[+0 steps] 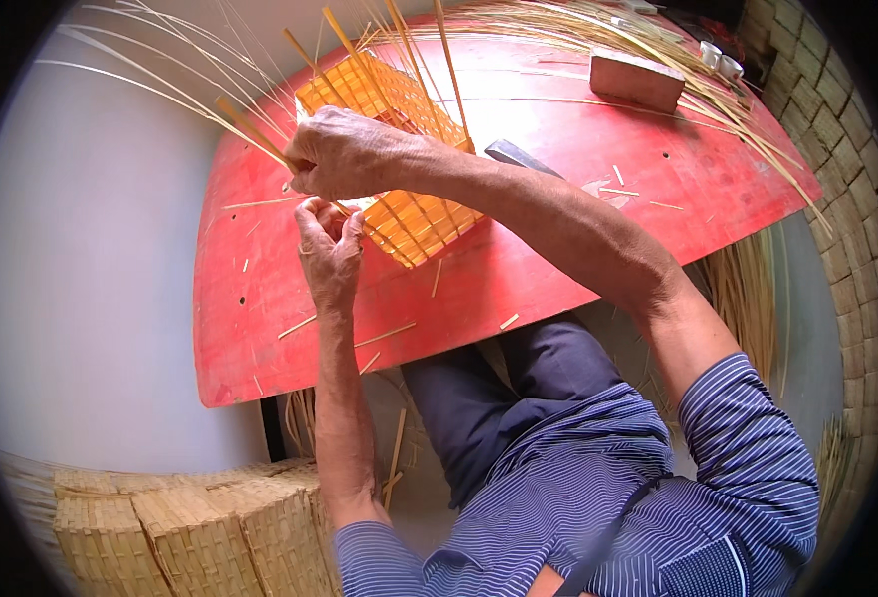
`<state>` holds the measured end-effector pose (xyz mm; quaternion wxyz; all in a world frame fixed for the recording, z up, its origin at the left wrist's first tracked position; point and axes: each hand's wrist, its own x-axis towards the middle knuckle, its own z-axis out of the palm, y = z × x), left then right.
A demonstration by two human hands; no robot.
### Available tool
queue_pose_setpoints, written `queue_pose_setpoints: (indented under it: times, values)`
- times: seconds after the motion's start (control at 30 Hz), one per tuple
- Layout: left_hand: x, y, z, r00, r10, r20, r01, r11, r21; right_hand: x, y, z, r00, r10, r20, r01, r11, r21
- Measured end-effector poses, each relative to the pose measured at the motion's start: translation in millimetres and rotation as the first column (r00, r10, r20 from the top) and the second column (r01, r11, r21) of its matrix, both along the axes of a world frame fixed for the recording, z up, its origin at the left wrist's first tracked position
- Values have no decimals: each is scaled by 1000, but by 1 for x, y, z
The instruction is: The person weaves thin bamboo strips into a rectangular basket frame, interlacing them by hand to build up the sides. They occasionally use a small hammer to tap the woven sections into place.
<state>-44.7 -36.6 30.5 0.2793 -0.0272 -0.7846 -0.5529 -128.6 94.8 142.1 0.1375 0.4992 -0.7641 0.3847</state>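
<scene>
A half-woven orange-yellow basket point(414, 227) of flat strips, probably bamboo, lies tilted on the red table, with several long stakes point(359, 62) sticking up from its far part. My right hand point(354, 154) is closed at the basket's left side around a bamboo strip point(250, 129), whose end points up and left. Below it, my left hand point(329, 254) pinches thumb and finger together by the basket's near left corner; what lies between them is too small to make out. My right forearm crosses over the basket and hides part of it.
On the red table point(558, 269) lie a reddish brick point(638, 80), a dark flat metal tool point(519, 156) partly behind my forearm, and short strip offcuts. Long thin strips point(648, 50) cover its far right edge. Woven goods point(190, 532) stand at lower left; a white wall rises left.
</scene>
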Motion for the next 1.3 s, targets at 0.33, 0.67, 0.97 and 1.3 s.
queue_pose_setpoints:
  times: [0.33, 0.67, 0.97, 1.3]
  values:
    - [5, 14, -24, 975, 183, -127, -195, 976, -96, 10, 9, -36, 781, 314, 540, -40, 887, -460]
    - [-8, 27, -36, 831, 304, -465, -495, 786, -371, 13, 37, -94, 886, -253, -388, 80, 909, -409]
    - [-2, 25, -27, 898, 228, -376, -406, 760, -507, 14, 56, -132, 965, -259, -41, 184, 783, -594]
    - [11, 22, -12, 960, 105, -260, -248, 750, -613, 5, 48, -161, 967, -227, 115, 248, 745, -619]
